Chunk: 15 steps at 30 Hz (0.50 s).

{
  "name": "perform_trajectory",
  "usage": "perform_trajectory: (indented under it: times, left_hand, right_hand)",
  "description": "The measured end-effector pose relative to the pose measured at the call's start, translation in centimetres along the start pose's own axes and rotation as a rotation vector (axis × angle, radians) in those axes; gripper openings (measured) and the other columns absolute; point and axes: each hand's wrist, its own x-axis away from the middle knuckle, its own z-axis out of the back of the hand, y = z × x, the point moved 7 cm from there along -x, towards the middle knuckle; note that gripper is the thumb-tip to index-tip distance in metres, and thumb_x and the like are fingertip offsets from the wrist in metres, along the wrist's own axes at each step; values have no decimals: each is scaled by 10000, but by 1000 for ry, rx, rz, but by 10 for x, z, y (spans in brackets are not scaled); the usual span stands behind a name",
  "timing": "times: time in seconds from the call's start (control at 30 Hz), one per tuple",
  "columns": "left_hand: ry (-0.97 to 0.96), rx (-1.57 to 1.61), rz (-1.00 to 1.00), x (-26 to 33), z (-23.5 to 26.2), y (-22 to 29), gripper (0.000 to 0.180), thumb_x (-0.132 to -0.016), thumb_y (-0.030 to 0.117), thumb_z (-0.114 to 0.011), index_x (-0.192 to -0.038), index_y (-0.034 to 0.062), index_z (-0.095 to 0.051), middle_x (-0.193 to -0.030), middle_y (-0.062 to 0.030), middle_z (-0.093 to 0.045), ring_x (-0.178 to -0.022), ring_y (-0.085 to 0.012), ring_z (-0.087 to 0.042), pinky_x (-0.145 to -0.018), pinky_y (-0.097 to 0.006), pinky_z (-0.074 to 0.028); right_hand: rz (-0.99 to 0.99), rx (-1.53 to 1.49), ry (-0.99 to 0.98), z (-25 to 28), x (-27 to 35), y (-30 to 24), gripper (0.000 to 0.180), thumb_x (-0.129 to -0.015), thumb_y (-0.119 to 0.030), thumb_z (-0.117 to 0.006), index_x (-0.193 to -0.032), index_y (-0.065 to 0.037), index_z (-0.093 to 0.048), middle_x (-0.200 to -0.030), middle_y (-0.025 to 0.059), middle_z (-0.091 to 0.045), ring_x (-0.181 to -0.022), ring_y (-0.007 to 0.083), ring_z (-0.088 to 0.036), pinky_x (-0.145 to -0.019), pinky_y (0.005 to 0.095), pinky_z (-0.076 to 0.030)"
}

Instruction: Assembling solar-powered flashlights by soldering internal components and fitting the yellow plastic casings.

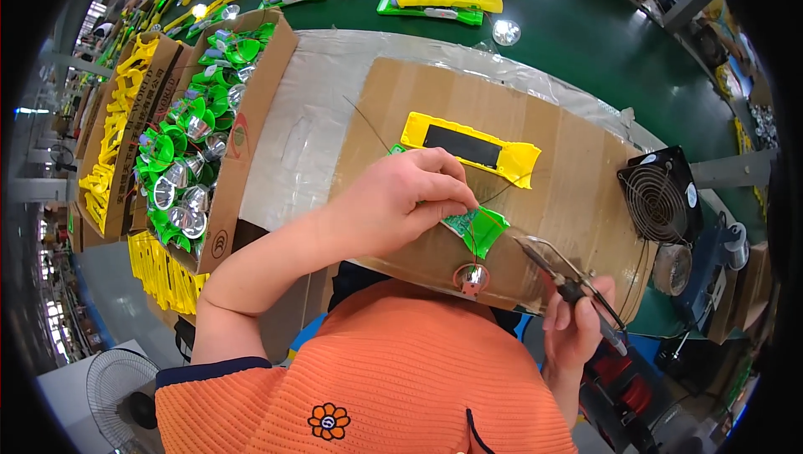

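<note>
My left hand (pixel 427 191) is closed in a pinch on a thin wire over a green flashlight half-shell (pixel 487 235) with a circuit board (pixel 458 222) in it. Thin wires run from the board to a small round reflector (pixel 472 279) at the cardboard's near edge. In my right hand (pixel 575 320) is a soldering iron (pixel 570 289) with a curved metal guide, its tip pointing at the green shell but apart from it. Beyond my left hand lies a yellow casing half (pixel 473 149) with a dark panel. My left hand hides much of the green shell.
A cardboard sheet (pixel 368 107) covers the work spot. At left stand a carton (pixel 266 78) of green shells with reflectors and a box of yellow casings (pixel 117 140). A fan (pixel 662 191) stands at right. More flashlight parts (pixel 443 4) lie on the green belt (pixel 577 19).
</note>
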Motion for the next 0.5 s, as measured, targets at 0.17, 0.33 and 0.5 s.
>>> perform_trajectory:
  times: [0.17, 0.33, 0.5]
  left_hand:
    - [-11, -145, -47, 2, -5, 2, 154, -819, 84, -734, -968, 54, -710, -1004, -72, -635, -905, -254, -636, -764, -361, -532]
    - [7, -352, -162, 5, -5, 8, 128, -813, 57, -713, -937, 78, -689, -1030, -57, -634, -908, -249, -629, -774, -363, -529]
    - [-97, -333, -202, 4, -3, 3, 135, -825, 45, -691, -957, 70, -679, -1031, -42, -632, -897, -246, -623, -771, -369, -528]
  right_hand:
    - [-96, 46, 15, -17, -7, 25, 206, -924, -144, -577, -1027, -66, -417, -545, 16, -403, -442, 161, -462, -1010, 522, -470]
    - [-172, -33, 10, -22, -12, 32, 178, -910, -8, -559, -969, -51, -397, -686, 98, -560, -488, 157, -536, -1064, 600, -422]
    - [-176, -15, 38, -20, -11, 32, 186, -903, -16, -577, -975, -39, -407, -693, 107, -563, -502, 152, -537, -1002, 546, -498]
